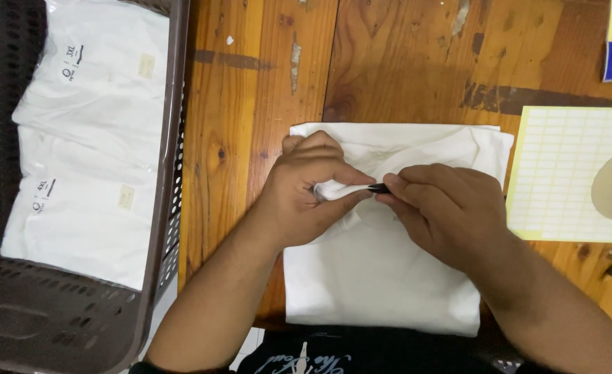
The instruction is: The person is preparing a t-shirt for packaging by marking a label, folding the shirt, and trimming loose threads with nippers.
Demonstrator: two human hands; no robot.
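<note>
together, left hand (306,190) pinching white garment (382,277), right hand (444,208) holding pen (379,188)

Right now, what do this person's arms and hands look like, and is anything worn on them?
Both forearms are bare, with no sleeves reaching them. The left hand and right hand wear no gloves, and no rings or watch show. A dark printed garment shows at the bottom edge.

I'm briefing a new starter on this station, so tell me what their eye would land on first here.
First, the two hands meeting at centre: the left hand pinches up a bit of white cloth, and the right hand holds a small dark tool to it, over a folded white garment on the wooden table. Next, the brown plastic basket at left, holding bagged white garments. At right lies a yellow-edged label sheet.
</note>
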